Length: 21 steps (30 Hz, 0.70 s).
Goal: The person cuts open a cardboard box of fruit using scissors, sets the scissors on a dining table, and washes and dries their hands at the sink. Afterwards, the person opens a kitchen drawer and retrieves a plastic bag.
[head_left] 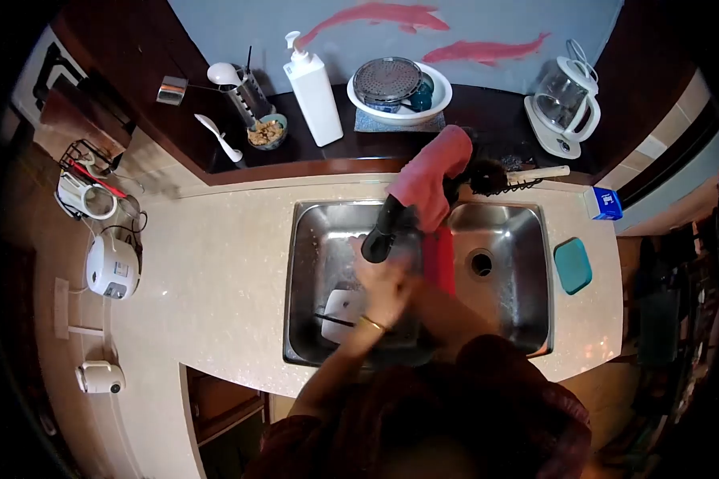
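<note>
My left hand (pixel 387 298), with a gold bracelet (pixel 373 324) at the wrist, is over the left sink basin (pixel 311 231). My right hand (pixel 373 274) crosses to meet it, right under the black faucet head (pixel 378 243). The two hands overlap and are smeared by motion, so their fingers do not show clearly. I cannot make out anything held in them. A pink cloth (pixel 434 172) drapes over the faucet's neck. Below my hands, a whitish flat piece (pixel 343 307) lies in the basin with a thin dark stick (pixel 334 320) across it.
Something red (pixel 438 259) covers the divider beside the right basin (pixel 511 239). A teal dish (pixel 573 266) and a blue box (pixel 605 203) sit on the right. On the back ledge stand a white pump bottle (pixel 313 96), a white bowl (pixel 438 80) and a glass kettle (pixel 563 104).
</note>
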Motion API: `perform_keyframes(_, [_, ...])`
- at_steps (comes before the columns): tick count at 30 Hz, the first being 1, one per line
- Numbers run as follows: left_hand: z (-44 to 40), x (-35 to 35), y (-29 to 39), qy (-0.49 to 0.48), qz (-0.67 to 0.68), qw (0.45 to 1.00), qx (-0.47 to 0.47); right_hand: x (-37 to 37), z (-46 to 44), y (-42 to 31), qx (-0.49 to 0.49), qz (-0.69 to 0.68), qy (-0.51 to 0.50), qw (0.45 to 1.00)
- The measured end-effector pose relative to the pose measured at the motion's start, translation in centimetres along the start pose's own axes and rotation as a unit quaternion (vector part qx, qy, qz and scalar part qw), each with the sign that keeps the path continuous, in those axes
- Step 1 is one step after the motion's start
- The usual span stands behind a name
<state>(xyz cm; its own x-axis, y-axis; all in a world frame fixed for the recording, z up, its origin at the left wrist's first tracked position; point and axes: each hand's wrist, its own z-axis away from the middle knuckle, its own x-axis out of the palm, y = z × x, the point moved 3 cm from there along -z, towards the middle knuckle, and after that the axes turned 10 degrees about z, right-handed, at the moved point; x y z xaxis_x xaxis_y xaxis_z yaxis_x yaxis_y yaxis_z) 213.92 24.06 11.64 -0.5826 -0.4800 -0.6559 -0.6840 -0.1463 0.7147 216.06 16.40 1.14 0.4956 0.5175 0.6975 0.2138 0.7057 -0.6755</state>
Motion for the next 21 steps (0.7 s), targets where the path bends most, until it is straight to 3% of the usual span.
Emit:
perform_keyframes(2, [0.1, 2.7, -1.8, -0.096, 0.226, 0.969, -0.017, 0.0, 0.4, -1.0, 0.008, -0.022, -0.018, 1.0])
perform_keyframes(3, [0.2, 3.7, -2.8, -0.081, 0.346, 0.933, -0.062, 0.1, 0.5, -0.8, 0.013, -0.02, -0.014, 1.0])
perform_keyframes(5, [-1.3, 0.9, -2.6, -0.076, 0.136, 0.985, 0.071, 0.3, -0.2, 0.0, 0.017, 0.001, 0.012, 1.0])
perform_keyframes(6, [-4.0, 1.5, -10.3, -0.151, 0.268, 0.941, -0.14, 0.3, -0.9, 0.5, 0.015, 0.017, 0.032, 0.999])
perform_keyframes(8, [-4.9, 2.0, -18.5, -0.227, 0.33, 0.872, -0.282, 0.4, -1.3, 1.3, 0.018, 0.026, 0.061, 0.998])
perform_keyframes(9, [-4.1, -0.7, -14.8, -0.236, 0.482, 0.765, -0.354, 0.3, -1.2, 1.6, 0.019, 0.033, 0.075, 0.996])
perform_keyframes(11, [-4.2, -1.3, -15.0, -0.257, 0.686, 0.598, -0.326, -0.3, -1.1, 1.8, 0.01, 0.063, 0.101, 0.993])
perform_keyframes(12, [-3.9, -0.9, -12.0, -0.108, 0.76, 0.574, -0.285, -0.8, -1.2, 2.0, 0.0, 0.105, 0.121, 0.987])
perform_keyframes(13, [-3.8, 0.4, -11.3, -0.091, 0.763, 0.573, -0.285, -1.3, -1.4, 2.3, -0.018, 0.182, 0.155, 0.971])
perform_keyframes(14, [-3.9, 1.8, -11.0, -0.073, 0.765, 0.573, -0.284, -2.0, -1.7, 2.6, -0.039, 0.281, 0.194, 0.939])
perform_keyframes(15, [-4.0, 3.2, -10.8, -0.057, 0.768, 0.572, -0.285, -2.4, -1.5, 2.3, -0.078, 0.412, 0.251, 0.872])
perform_keyframes(16, [-4.4, 4.5, -10.9, -0.041, 0.77, 0.571, -0.282, -1.2, 0.0, 0.0, -0.074, 0.539, 0.219, 0.81])
perform_keyframes(18, [-5.5, 6.8, -10.6, -0.008, 0.779, 0.564, -0.273, 2.1, 3.5, -5.3, -0.094, 0.761, 0.17, 0.62])
perform_keyframes(19, [-5.5, 6.6, -10.2, 0.011, 0.781, 0.562, -0.272, 0.6, 4.0, -5.3, -0.171, 0.826, 0.085, 0.531])
perform_keyframes(21, [-4.9, 4.3, -8.8, -0.059, 0.734, 0.596, -0.32, -2.2, 5.3, -6.4, -0.291, 0.881, 0.01, 0.374])
